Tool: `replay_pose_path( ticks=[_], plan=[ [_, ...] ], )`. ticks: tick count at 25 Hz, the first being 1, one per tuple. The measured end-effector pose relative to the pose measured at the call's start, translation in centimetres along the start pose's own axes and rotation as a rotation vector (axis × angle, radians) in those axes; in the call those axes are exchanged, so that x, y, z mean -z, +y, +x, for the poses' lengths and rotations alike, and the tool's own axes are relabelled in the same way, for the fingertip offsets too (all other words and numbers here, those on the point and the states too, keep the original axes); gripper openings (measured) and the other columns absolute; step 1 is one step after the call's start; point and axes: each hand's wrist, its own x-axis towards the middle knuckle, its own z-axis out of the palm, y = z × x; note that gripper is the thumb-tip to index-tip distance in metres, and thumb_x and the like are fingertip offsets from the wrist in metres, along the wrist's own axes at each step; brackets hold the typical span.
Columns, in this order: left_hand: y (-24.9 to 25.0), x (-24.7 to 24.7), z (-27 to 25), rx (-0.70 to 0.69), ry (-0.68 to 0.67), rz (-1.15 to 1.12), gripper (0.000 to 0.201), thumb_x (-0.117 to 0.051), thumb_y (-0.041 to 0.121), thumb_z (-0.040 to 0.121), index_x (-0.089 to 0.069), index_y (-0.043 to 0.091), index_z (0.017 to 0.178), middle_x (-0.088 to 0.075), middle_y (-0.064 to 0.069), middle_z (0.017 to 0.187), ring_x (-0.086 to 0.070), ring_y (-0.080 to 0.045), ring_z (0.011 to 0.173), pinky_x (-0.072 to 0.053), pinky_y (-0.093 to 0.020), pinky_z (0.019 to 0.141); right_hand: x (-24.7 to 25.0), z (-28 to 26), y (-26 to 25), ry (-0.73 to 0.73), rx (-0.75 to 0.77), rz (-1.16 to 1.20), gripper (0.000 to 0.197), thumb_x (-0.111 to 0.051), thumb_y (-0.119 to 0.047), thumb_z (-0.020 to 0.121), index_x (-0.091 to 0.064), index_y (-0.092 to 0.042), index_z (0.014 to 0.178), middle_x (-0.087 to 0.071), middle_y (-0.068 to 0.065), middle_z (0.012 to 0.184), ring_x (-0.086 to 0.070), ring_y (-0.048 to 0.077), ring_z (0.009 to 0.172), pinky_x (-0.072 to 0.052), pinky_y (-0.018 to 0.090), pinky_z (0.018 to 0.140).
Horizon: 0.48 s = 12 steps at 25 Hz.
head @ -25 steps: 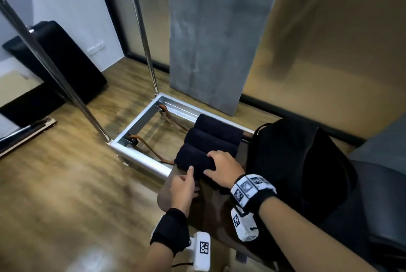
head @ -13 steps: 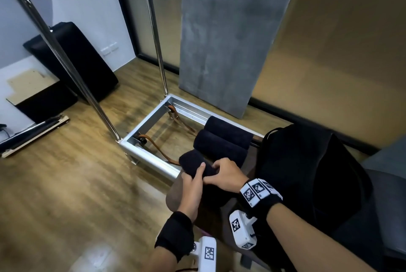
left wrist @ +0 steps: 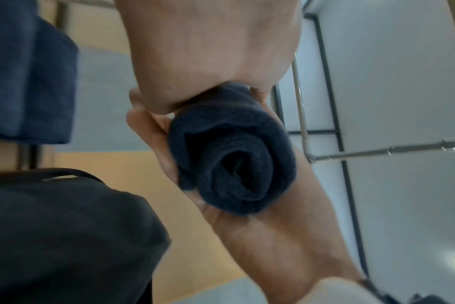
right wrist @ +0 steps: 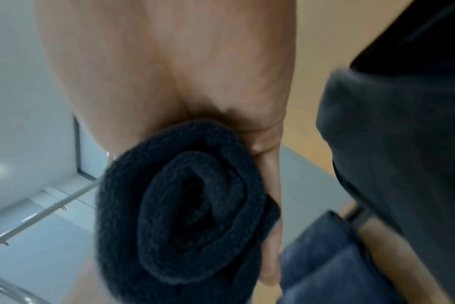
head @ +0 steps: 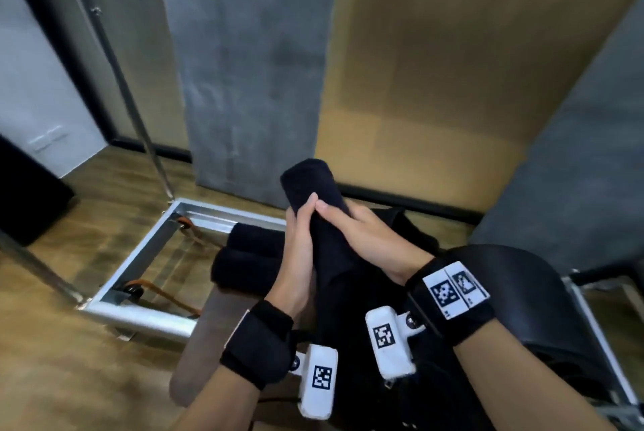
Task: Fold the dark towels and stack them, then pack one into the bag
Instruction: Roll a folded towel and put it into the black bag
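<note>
Both hands' fingers wrap the rolled towel, its end poking above them.

We find no words, brands or numbers to read in any view — only coded black-and-white square markers. One stands on the white block under the left wrist, one on the white block under the right wrist, and two side by side on the right wristband. The wrist views are blurred and show no print at all.
</note>
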Motion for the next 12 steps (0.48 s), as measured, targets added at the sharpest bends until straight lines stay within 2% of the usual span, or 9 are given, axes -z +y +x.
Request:
replay_pose_path(
  ticks=[1,3,4,6,8,10,12],
  plan=[
    [-0.3,-1.7,0.2,-0.021,-0.040,0.135,0.073,-0.062,0.076,0.087,-0.064,0.024,0.139,-0.072,-0.011,0.131,-0.072,-0.026,0.118,-0.062,-0.039,0.091,1.9,-0.9,-0.6,0.082,0.006,-0.018,0.039,-0.063,-0.050,0.099,-0.072,-0.020,0.122,-0.079,0.001,0.113,-0.075,0.018,0.107,-0.056,0.048,0.102],
    [-1.3,-3.7,0.3,-0.140,-0.138,0.598,0.081,-0.037,0.088,0.089,-0.057,0.031,0.142,-0.059,-0.001,0.141,-0.058,-0.022,0.134,-0.046,-0.049,0.113,5.7,-2.7,-1.2,0.233,-0.028,-0.099,0.041,-0.060,-0.052,0.099,-0.073,-0.018,0.118,-0.079,0.002,0.109,-0.075,0.021,0.103,-0.056,0.051,0.101],
    [-2.0,-4.0,0.3,-0.229,-0.178,0.860,0.073,-0.029,0.085,0.093,-0.054,0.034,0.140,-0.052,0.004,0.136,-0.054,-0.021,0.132,-0.042,-0.051,0.114,7.5,-3.5,-1.1,0.296,-0.067,-0.169,0.044,-0.059,-0.055,0.099,-0.073,-0.018,0.117,-0.079,0.002,0.108,-0.075,0.021,0.102,-0.055,0.050,0.101],
    [-3.2,-4.2,0.0,-0.388,-0.218,1.236,0.047,-0.035,0.069,0.102,-0.047,0.040,0.137,-0.042,0.006,0.124,-0.054,-0.024,0.122,-0.047,-0.050,0.104,10.3,-5.0,-0.1,0.407,-0.200,-0.316,0.051,-0.056,-0.061,0.096,-0.073,-0.015,0.114,-0.077,0.003,0.106,-0.073,0.023,0.098,-0.056,0.047,0.098],
    [-4.2,-4.0,-0.6,-0.417,-0.260,1.443,0.038,-0.049,0.058,0.103,-0.043,0.041,0.137,-0.035,0.004,0.118,-0.052,-0.024,0.116,-0.052,-0.044,0.093,12.0,-6.1,1.2,0.451,-0.346,-0.352,0.053,-0.057,-0.063,0.092,-0.071,-0.014,0.106,-0.076,0.004,0.098,-0.074,0.022,0.087,-0.057,0.039,0.084],
    [-5.2,-4.0,-1.0,-0.399,-0.323,1.623,0.037,-0.055,0.049,0.102,-0.043,0.040,0.136,-0.031,0.004,0.115,-0.050,-0.021,0.112,-0.052,-0.038,0.085,12.7,-6.6,2.9,0.403,-0.447,-0.365,0.050,-0.060,-0.063,0.088,-0.069,-0.016,0.101,-0.076,0.004,0.092,-0.075,0.021,0.080,-0.054,0.033,0.070],
    [-5.5,-4.2,-1.1,-0.372,-0.354,1.769,0.032,-0.053,0.032,0.104,-0.051,0.032,0.136,-0.035,0.003,0.120,-0.050,-0.020,0.112,-0.050,-0.037,0.080,12.6,-6.1,4.5,0.315,-0.530,-0.389,0.050,-0.061,-0.063,0.086,-0.067,-0.016,0.102,-0.076,0.003,0.089,-0.075,0.021,0.077,-0.051,0.031,0.064]
  ],
)
